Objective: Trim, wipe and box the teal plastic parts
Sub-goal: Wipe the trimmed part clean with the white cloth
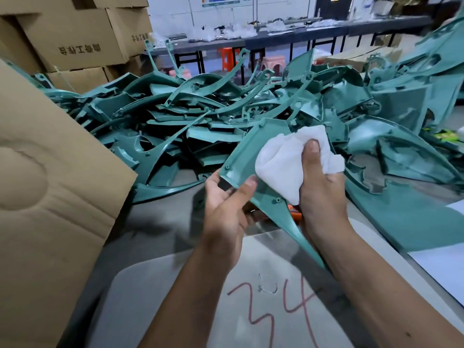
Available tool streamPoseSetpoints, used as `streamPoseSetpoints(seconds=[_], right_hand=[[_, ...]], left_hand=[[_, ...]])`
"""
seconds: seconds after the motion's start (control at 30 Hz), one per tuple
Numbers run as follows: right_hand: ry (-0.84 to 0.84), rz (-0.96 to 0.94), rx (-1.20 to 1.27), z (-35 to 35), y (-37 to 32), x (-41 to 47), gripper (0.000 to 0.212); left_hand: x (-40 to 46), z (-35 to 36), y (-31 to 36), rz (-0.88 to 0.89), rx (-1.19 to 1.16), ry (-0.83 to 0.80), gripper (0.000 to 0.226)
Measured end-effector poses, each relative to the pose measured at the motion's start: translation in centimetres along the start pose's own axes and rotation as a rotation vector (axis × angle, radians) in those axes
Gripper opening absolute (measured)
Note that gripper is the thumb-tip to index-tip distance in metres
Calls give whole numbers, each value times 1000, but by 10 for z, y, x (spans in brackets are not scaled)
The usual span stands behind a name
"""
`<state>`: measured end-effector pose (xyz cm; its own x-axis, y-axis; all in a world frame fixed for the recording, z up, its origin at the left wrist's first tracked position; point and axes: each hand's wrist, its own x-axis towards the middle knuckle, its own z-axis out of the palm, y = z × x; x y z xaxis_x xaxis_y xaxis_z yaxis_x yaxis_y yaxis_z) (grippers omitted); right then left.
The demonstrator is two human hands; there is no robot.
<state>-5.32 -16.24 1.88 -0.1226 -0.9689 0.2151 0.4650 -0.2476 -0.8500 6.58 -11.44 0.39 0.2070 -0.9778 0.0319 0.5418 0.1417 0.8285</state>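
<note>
A long pointed teal plastic part (251, 151) is held above the table in front of me. My left hand (226, 209) grips its lower left edge, thumb on top. My right hand (319, 187) holds a bunched white cloth (283, 162) against the inner face of the part. An orange tool (296, 214) peeks out under the part between my hands. Behind lies a big heap of teal plastic parts (190, 121).
A tall cardboard box (50, 197) stands at my left. More cardboard boxes (72, 38) are stacked at the back left. A white sheet marked "34" in red (276, 310) lies on the grey table. Large teal panels (406, 217) lie at right.
</note>
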Motion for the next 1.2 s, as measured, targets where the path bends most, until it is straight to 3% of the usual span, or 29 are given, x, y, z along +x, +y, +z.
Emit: streamPoseSetpoints(seconds=[0.1,0.17,0.23,0.27,0.33,0.4,0.43,0.53,0.6,0.7,0.77,0.83,0.97,1.1,1.2], right_hand=[[-42,-29,-99,0,1,0,34],[-154,-95,-201,-7,-1,3,29],[-298,-179,-332,-15,-4,4,32],[-300,-210,-358,-17,-3,4,33],[-138,-178,-275,-17,-1,5,30],[47,-43,-148,-14,-1,10,22],[50,52,-101,-12,-3,12,21],[-229,244,-109,-9,3,5,45],[-343,194,-171,-5,7,-4,31],[-261,86,-117,0,6,-8,15],[-254,54,-75,5,3,-9,16],[-249,152,7,8,-1,-13,8],[-185,406,78,7,0,-14,14],[-193,507,72,6,9,-10,22],[-49,541,158,-7,9,8,33]], left_hand=[[2,0,0,-49,23,9,61],[4,-2,7,-111,-40,57,60],[5,-11,21,-193,-78,51,40],[5,-18,28,-232,-58,43,25],[5,-31,40,-276,-54,71,13],[7,-41,45,-247,-46,118,21],[8,-42,44,-226,-20,137,23],[9,-34,34,-150,15,144,17],[11,-30,28,-102,17,150,17],[13,-28,25,-84,76,184,34],[13,-30,29,-93,88,185,28],[13,-35,33,-95,78,132,16],[11,-36,40,-76,51,42,25],[9,-38,45,-93,73,1,43],[5,-48,57,-103,252,-41,40]])
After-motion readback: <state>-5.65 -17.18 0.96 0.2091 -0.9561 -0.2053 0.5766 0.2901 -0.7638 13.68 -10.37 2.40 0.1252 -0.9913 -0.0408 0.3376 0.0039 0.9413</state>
